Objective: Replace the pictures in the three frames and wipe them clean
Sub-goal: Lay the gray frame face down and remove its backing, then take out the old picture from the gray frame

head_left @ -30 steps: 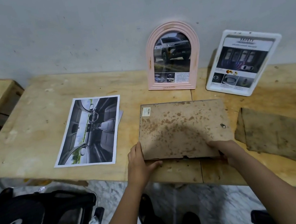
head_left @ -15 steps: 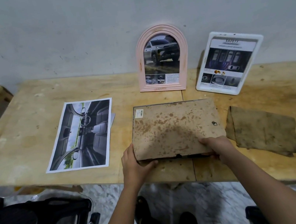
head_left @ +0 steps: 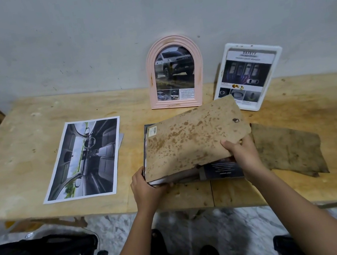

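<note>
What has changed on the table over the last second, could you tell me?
The right hand now grips the stained backing board by its near edge and has raised its right side off the face-down frame, baring a dark print beneath. The left hand still holds the frame's near left corner. The pink frame, white frame, loose print and cloth stayed put.

Plain home workspace: stained plywood table [head_left: 23, 150] beneath the fingers [head_left: 227, 145], scuffed plaster wall [head_left: 83, 41] beyond them, marble-patterned floor [head_left: 234, 227] nearer.

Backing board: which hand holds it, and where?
Right hand grips the board at its near right edge; left hand holds the frame, near left corner.
</note>
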### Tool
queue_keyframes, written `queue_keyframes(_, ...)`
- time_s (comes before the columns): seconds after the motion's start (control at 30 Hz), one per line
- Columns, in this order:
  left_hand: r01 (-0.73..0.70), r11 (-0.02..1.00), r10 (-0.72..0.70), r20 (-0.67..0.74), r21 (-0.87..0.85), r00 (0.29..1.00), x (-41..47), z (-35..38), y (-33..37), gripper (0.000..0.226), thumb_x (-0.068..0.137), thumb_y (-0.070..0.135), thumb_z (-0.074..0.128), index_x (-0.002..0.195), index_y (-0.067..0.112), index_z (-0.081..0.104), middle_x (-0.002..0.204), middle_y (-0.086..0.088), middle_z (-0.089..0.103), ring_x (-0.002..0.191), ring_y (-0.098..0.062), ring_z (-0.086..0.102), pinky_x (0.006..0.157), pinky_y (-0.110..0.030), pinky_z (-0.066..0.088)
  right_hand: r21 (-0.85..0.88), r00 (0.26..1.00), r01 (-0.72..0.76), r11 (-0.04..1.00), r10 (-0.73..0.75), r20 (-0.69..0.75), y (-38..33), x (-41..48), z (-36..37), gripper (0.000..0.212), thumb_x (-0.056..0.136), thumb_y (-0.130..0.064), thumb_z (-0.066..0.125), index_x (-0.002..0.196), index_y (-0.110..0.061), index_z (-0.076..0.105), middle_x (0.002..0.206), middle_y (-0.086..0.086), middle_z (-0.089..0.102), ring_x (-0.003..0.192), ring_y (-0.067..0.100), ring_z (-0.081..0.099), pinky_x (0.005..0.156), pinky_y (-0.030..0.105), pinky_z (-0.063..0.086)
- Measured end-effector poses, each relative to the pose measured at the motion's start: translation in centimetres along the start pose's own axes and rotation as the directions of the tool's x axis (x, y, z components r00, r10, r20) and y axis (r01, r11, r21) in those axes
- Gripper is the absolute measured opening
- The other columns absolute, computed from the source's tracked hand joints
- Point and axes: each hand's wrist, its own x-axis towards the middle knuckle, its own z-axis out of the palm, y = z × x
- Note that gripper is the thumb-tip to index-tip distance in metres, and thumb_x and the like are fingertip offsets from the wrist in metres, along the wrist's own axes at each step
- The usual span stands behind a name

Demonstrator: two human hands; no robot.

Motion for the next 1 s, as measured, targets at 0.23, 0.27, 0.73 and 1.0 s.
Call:
queue_keyframes(0.23, 0.025, 0.999, -0.026, 0.037, 0.034, 0.999, -0.9, -0.1, 1.3, 0.105, 0.055, 0.042, 0.083, 0.142, 0.014, 0.032, 0.139, -0.014, 0.036, 0.128, -0.033, 0.033, 0.104, -0.044, 0.034, 0.333, 0.959, 0.252, 0.909, -0.187, -0.214, 1.4, -1.3, -6.7, 0.037, 0.093, -0.013, 0.054, 0.127, -0.019, 0.042, 0.127, 0.015, 0.055, 0.112, 0.022, 0.055, 0.101, 0.047, 0.043)
queue_keyframes(0.27, 0.025, 0.999, -0.027, 0.041, 0.047, 0.999, -1.0, 0.0, 1.4, 0.107, 0.053, 0.046, 0.079, 0.142, 0.013, 0.030, 0.140, -0.014, 0.035, 0.128, -0.034, 0.032, 0.104, -0.044, 0.033, 0.413, 0.955, 0.246, 0.877, -0.147, -0.257, 2.6, -1.3, -8.1, 0.034, 0.093, -0.015, 0.054, 0.125, -0.021, 0.044, 0.128, 0.010, 0.055, 0.118, 0.025, 0.054, 0.101, 0.048, 0.043)
queue_keyframes(0.73, 0.100, 0.988, -0.093, -0.066, 0.114, 0.994, -1.7, 2.1, 1.8, 0.095, 0.071, 0.030, 0.079, 0.146, 0.009, 0.024, 0.147, -0.015, 0.026, 0.136, -0.033, 0.022, 0.111, -0.046, 0.024, 0.786, 0.656, 0.378, 0.489, 0.458, -0.600, 9.4, 0.2, -16.3, 0.061, 0.093, -0.010, 0.048, 0.145, -0.026, 0.021, 0.131, 0.001, 0.046, 0.115, 0.016, 0.051, 0.090, 0.034, 0.053)
queue_keyframes(1.0, 0.150, 0.986, -0.145, -0.065, 0.070, 0.987, -1.6, 2.3, 2.3, 0.094, 0.070, 0.024, 0.080, 0.144, 0.010, 0.025, 0.147, -0.012, 0.025, 0.136, -0.032, 0.024, 0.110, -0.043, 0.026, 0.949, 0.707, 0.223, 0.222, 0.634, -0.314, 6.9, 4.4, -17.4, 0.036, 0.094, -0.003, 0.046, 0.129, 0.000, 0.048, 0.127, 0.011, 0.050, 0.096, 0.018, 0.049, 0.075, 0.005, 0.047)
